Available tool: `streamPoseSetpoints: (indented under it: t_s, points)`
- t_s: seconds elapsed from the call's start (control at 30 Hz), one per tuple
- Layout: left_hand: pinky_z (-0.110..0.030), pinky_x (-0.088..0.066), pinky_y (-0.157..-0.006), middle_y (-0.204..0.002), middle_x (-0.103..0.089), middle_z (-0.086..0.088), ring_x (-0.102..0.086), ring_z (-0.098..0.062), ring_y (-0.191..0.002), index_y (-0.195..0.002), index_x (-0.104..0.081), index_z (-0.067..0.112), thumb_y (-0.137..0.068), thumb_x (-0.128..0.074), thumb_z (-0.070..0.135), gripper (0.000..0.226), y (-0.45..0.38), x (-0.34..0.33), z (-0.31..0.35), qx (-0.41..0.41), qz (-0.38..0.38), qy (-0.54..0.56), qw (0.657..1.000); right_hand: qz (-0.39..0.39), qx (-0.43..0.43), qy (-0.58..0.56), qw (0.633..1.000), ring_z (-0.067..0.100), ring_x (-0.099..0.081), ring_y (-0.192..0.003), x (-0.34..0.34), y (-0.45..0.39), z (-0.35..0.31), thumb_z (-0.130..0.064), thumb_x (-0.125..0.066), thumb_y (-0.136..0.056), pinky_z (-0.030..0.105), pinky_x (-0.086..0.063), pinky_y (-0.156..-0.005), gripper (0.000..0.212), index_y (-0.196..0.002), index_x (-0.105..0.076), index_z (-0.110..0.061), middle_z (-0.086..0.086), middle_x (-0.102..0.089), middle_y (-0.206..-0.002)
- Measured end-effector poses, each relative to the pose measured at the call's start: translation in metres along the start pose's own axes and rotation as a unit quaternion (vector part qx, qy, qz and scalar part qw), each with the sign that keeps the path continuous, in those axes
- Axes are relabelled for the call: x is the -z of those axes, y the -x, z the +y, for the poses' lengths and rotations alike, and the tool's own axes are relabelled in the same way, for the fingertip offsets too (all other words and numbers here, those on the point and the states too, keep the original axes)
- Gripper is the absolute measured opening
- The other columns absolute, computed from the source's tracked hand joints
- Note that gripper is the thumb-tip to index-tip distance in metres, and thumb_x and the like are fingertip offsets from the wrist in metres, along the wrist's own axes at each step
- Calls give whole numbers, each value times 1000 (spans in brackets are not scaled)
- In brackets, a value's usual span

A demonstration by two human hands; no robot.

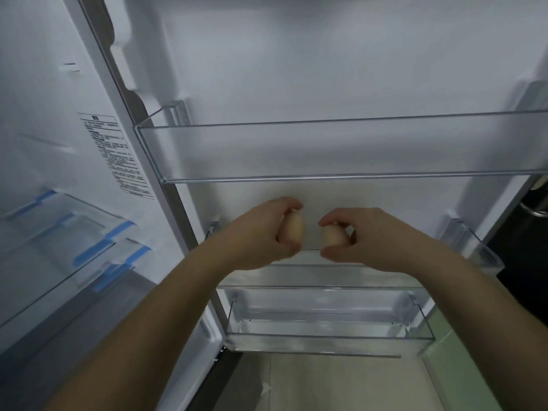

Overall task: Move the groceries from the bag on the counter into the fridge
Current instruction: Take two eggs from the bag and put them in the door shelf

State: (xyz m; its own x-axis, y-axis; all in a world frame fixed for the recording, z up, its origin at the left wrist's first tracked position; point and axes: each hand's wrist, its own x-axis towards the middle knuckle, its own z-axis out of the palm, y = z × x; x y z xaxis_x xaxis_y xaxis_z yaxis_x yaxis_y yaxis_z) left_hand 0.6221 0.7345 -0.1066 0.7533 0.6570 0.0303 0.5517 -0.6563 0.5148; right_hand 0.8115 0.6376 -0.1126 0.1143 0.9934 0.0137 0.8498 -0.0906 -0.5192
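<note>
I face the inside of the open fridge door [296, 69]. My left hand [261, 232] grips a pale beige egg [295, 228] between thumb and curled fingers. My right hand [364, 237] holds a second egg [333, 237] the same way. Both eggs hover side by side, a short gap between them, just above the middle clear door shelf [462, 241]. The grocery bag is out of view.
A clear upper door shelf [326, 176] spans the door above my hands and a lower clear shelf [326, 336] sits below. The fridge interior with blue-taped glass shelves [74, 250] lies to the left. A pale floor [341, 384] shows underneath.
</note>
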Motion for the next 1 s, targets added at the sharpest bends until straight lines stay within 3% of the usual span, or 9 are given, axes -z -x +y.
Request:
streamPoseSetpoints:
  t_s: [0.1,0.2,0.33,0.5,0.7,0.9,1.0]
  points:
    - [-9,-34,-58,-132,-50,7,-50,-10,-80,-141,-38,29,-81,-75,31,71,-7,-3,1,8,-41,-37,998,-20,9,48,999,2,-53,-79,-3,-8,-1,-43,-78,-72,20,-42,-72,54,-122,-57,-35,-13,-59,-106]
    - [-16,-36,-62,-125,-56,5,-50,-11,-85,-132,-49,27,-79,-75,34,60,-10,-3,3,-1,-53,-96,994,-46,16,86,995,12,-56,-93,-5,-14,2,-41,-78,-71,26,-47,-82,55,-122,-59,-33,-8,-62,-113]
    - [-30,-48,-85,-117,-62,3,-57,-18,-101,-122,-59,23,-76,-76,37,52,-17,-4,6,5,-75,-131,988,-65,9,117,991,14,-57,-105,-8,-20,1,-39,-74,-73,29,-47,-89,51,-122,-59,-32,-9,-62,-119]
    - [-36,-54,-84,-101,-68,-5,-62,-23,-92,-105,-68,18,-80,-63,33,29,-22,-13,11,22,-79,-150,985,-100,1,125,987,15,-56,-106,-8,-21,-1,-44,-79,-71,30,-46,-89,59,-124,-58,-28,-8,-60,-119]
    - [-36,-53,-85,-103,-68,-4,-62,-23,-94,-108,-68,20,-80,-63,34,32,-22,-15,12,33,-92,-146,985,-100,6,116,988,18,-58,-103,-10,-23,2,-42,-75,-73,36,-49,-90,51,-119,-61,-26,-5,-62,-114]
    - [-38,-53,-86,-101,-70,-4,-63,-23,-94,-105,-69,17,-80,-63,36,32,-21,-18,11,40,-80,-132,987,-92,-11,97,991,13,-54,-97,-8,-19,13,-59,-69,-75,27,-44,-84,59,-124,-55,-29,-9,-59,-114]
    - [-34,-50,-90,-111,-68,-2,-61,-22,-102,-116,-65,15,-82,-65,40,42,-21,-20,7,46,-76,-127,988,-82,-21,68,994,13,-55,-97,-7,-14,17,-58,-69,-76,27,-43,-83,59,-125,-54,-29,-9,-61,-113]
